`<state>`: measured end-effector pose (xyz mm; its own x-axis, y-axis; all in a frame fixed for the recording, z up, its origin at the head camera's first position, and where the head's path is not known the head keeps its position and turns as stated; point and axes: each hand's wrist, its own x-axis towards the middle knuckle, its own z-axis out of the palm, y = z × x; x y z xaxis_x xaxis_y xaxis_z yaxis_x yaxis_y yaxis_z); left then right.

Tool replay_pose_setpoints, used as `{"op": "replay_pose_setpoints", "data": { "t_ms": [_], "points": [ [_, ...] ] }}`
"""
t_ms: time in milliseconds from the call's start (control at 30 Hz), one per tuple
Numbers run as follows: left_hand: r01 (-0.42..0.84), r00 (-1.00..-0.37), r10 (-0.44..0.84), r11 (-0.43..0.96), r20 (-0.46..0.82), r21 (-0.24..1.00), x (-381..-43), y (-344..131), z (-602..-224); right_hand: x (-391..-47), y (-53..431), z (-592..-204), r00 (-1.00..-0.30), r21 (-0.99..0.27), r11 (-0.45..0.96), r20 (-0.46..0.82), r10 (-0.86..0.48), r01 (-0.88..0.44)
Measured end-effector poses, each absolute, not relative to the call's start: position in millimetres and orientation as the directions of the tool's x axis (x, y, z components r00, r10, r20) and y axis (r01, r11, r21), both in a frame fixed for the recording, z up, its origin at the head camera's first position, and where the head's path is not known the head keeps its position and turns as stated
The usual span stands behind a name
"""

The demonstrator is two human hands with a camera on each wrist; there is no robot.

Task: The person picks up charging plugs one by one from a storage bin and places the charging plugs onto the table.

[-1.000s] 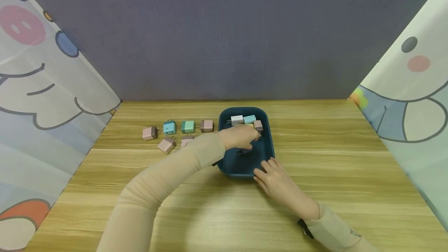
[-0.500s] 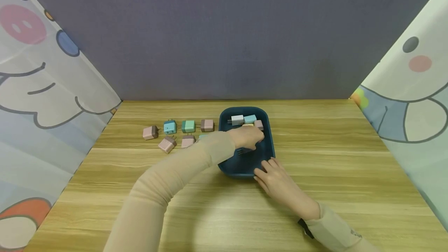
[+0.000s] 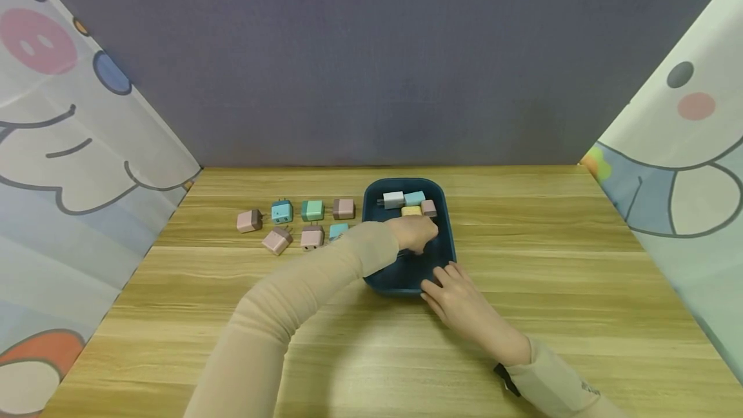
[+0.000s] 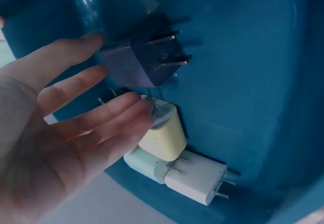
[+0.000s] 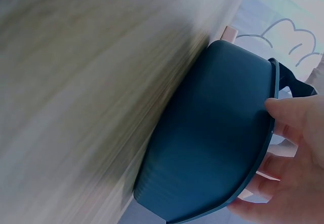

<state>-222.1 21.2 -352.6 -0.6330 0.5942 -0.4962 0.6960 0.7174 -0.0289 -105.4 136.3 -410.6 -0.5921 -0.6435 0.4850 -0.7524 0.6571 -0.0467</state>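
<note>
A dark blue plastic bin (image 3: 400,276) stands mid-table. My left hand (image 3: 412,234) is inside it, palm down, fingers loosely extended. In the left wrist view, a dark purple plug charger (image 4: 121,64) lies on the bin floor, its thumb-side fingertips right at the end away from the prongs. A yellow charger (image 4: 167,138), a white one (image 4: 195,178) and a pale blue one (image 4: 144,163) lie near the other fingers. A pink charger (image 3: 428,208) sits by the bin's far right wall. My right hand (image 3: 461,298) grips the bin's near right rim, thumb outside and fingers over it.
Left of the bin, several pink, blue and green chargers lie on the wooden table (image 3: 551,263); a blue charger (image 3: 338,231) is partly hidden by the left sleeve. A grey panel (image 3: 371,69) rises at the back, with cartoon-printed curtains on both sides.
My left hand has shifted right and a little nearer to me within the bin, uncovering the yellow charger in the head view. The right hand stays on the rim.
</note>
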Motion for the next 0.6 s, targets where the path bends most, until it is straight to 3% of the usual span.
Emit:
{"op": "replay_pose_setpoints", "data": {
  "t_ms": [600],
  "points": [
    [0.712, -0.624, 0.563, 0.695, -0.541, -0.099, -220.7, 25.7, -360.8, -104.7, 135.9, -409.4, -0.589, -0.056, 0.652, 0.492, -0.641, -0.756]
  ]
}}
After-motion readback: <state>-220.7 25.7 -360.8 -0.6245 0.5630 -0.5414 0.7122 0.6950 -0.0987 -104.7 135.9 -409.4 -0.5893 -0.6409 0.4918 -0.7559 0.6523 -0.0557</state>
